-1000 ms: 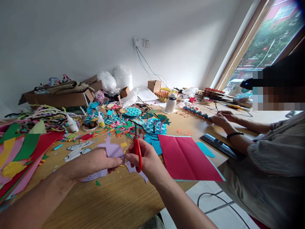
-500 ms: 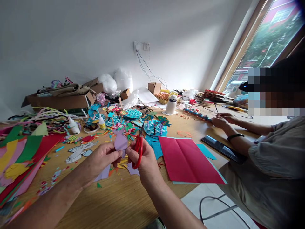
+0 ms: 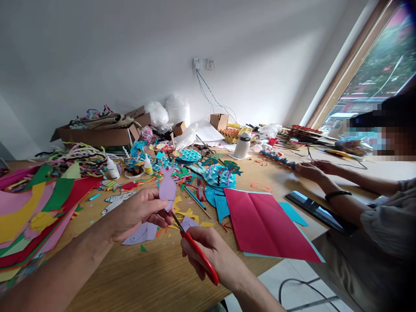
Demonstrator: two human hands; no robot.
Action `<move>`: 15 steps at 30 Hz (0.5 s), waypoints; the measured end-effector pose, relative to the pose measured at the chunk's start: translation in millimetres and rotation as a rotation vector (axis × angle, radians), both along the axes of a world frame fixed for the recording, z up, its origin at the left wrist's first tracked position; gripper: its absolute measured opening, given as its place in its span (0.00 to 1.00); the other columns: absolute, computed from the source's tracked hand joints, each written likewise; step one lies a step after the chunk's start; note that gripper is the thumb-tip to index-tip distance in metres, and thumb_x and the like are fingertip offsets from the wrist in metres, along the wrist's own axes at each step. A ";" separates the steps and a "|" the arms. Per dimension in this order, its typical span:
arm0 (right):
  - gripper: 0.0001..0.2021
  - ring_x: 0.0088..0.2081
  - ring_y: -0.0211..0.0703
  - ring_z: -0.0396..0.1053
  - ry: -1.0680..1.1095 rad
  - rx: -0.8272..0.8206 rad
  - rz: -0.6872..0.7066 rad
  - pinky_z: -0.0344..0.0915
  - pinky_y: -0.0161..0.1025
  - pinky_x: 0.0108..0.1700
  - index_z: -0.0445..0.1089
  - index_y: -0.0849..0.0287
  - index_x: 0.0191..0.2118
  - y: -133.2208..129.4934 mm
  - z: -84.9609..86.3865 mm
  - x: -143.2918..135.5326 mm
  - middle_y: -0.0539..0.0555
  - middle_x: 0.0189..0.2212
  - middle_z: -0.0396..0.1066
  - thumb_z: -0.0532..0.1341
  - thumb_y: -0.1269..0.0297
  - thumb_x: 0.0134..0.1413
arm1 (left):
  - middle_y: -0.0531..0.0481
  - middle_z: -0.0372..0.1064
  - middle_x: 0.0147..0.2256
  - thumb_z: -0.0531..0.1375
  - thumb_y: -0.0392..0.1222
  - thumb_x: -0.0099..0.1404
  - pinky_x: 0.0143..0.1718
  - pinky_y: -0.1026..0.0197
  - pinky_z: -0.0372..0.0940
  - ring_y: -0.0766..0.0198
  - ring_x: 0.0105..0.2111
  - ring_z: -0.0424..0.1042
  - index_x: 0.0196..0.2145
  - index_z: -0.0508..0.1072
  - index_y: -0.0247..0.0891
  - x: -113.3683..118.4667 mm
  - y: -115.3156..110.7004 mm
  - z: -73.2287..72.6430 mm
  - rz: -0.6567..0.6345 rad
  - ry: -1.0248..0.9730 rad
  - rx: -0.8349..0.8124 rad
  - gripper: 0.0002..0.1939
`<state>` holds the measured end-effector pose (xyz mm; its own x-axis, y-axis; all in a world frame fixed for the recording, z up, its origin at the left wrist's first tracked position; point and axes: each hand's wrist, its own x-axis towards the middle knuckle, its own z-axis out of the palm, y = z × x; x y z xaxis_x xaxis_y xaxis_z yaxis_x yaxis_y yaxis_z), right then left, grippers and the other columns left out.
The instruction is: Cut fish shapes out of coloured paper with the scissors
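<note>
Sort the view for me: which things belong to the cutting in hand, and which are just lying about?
In the job:
purple paper fish, in the left hand
red-handled scissors, in the right hand, tip at the fish
perhaps the loose purple paper pieces

Seemingly just lying about:
red sheet
white flask
large cardboard box
small squeeze bottles

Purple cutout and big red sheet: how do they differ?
The purple cutout is held up in the left hand; the red sheet rests on the table. The cutout is fish-shaped, the sheet larger and four-sided. The cutout has a drawn curve; the sheet shows a crease. Both look like paper.
</note>
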<state>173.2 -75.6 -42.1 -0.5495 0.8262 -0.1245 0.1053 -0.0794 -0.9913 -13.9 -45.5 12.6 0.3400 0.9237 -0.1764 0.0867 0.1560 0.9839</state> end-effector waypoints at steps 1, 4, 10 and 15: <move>0.11 0.12 0.27 0.52 -0.005 -0.003 0.004 0.47 0.24 0.11 0.61 0.61 0.22 0.1 0.0 0.3 0.43 0.13 0.55 0.54 0.63 0.51 | 0.51 0.71 0.26 0.58 0.40 0.56 0.27 0.65 0.67 0.67 0.25 0.71 0.25 0.73 0.35 0.3 0.3 0.0 -0.003 -0.004 -0.006 0.07; 0.11 0.12 0.28 0.53 -0.007 -0.003 0.021 0.49 0.23 0.11 0.62 0.61 0.22 0.4 -0.4 1.3 0.43 0.12 0.54 0.54 0.62 0.51 | 0.51 0.72 0.25 0.59 0.41 0.55 0.26 0.66 0.67 0.66 0.24 0.71 0.25 0.72 0.35 1.2 1.4 0.9 -0.015 -0.007 -0.019 0.07; 0.12 0.11 0.28 0.53 -0.004 -0.007 0.029 0.49 0.23 0.11 0.62 0.61 0.22 1.3 -1.0 2.0 0.42 0.11 0.53 0.55 0.61 0.52 | 0.51 0.73 0.25 0.60 0.42 0.54 0.25 0.67 0.67 0.67 0.24 0.72 0.25 0.73 0.35 1.3 2.2 1.5 -0.045 -0.036 -0.024 0.07; 0.13 0.11 0.28 0.53 -0.018 -0.011 0.043 0.48 0.24 0.10 0.62 0.61 0.23 3.0 -2.3 2.9 0.42 0.11 0.54 0.55 0.59 0.52 | 0.50 0.73 0.25 0.61 0.42 0.54 0.26 0.68 0.68 0.67 0.24 0.73 0.25 0.74 0.35 -0.9 3.5 0.4 -0.072 -0.067 -0.045 0.07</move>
